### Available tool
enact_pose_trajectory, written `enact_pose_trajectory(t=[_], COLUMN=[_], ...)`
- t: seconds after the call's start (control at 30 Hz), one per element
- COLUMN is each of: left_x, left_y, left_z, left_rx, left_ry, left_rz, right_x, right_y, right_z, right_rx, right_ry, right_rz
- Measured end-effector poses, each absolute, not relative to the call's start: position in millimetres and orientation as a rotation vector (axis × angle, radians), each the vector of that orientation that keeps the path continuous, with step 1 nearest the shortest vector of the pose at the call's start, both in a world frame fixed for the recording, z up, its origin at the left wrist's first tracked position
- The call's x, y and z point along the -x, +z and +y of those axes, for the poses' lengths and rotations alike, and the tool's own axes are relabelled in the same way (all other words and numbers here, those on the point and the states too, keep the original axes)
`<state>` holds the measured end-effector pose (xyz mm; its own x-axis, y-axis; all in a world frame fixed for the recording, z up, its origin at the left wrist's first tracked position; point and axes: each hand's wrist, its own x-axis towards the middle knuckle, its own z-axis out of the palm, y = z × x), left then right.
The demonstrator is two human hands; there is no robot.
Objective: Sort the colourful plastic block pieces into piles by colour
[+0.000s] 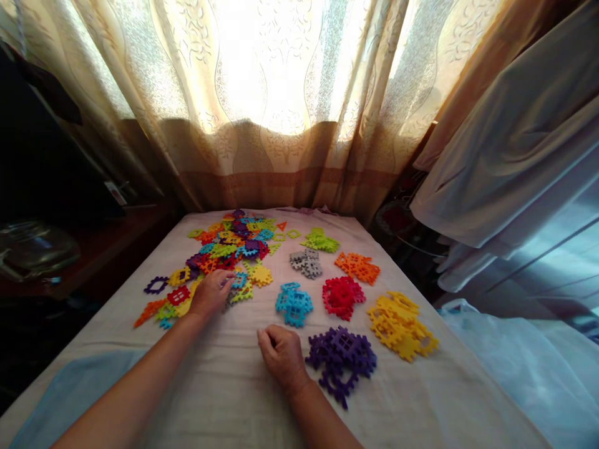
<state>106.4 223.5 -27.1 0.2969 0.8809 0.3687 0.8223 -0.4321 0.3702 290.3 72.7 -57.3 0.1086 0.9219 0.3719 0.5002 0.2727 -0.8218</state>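
My left hand (213,294) is at the near edge of a mixed-colour heap of plastic interlocking tiles (224,249). Its fingertips are pinched at the edge of a blue square interlocking tile (239,279). Part of that hand covers some yellow and grey tiles. Curled into a fist, my right hand (282,354) rests on the cloth with no tile showing in it. Close beside it lies a purple pile (344,352) of such tiles, and just beyond it a blue pile (294,304).
Further sorted piles are red (342,296), yellow (402,324), orange (358,267), grey (306,262) and lime green (321,239). A pale cloth (224,386) covers the table. Curtains (262,149) hang behind; a light-blue cloth (79,386) lies at the near left.
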Motion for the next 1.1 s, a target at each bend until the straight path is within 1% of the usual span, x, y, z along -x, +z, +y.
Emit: enact_pose_trajectory(t=[0.13,0.23,0.47,0.67,0.87,1.1], left_x=[-66,-57,-86,-102,-130,-186], left_y=[-29,-30,-30,-15,-8,-22], left_z=[216,212,215,222,204,183], left_rx=[-2.42,-2.435,-2.522,-2.445,-2.181,-1.58], left_ry=[0.786,0.741,0.62,0.673,0.828,0.737], left_rz=[1.742,1.773,1.658,1.54,1.325,1.149], right_x=[-290,-290,-290,-289,-289,-291], right_y=[-59,-61,-64,-62,-63,-61], right_z=[73,73,72,72,73,73], right_rx=[1.37,1.375,1.364,1.361,1.36,1.323], right_ry=[0.492,0.468,0.441,0.441,0.452,0.461], right_rz=[-1.581,-1.605,-1.645,-1.634,-1.62,-1.588])
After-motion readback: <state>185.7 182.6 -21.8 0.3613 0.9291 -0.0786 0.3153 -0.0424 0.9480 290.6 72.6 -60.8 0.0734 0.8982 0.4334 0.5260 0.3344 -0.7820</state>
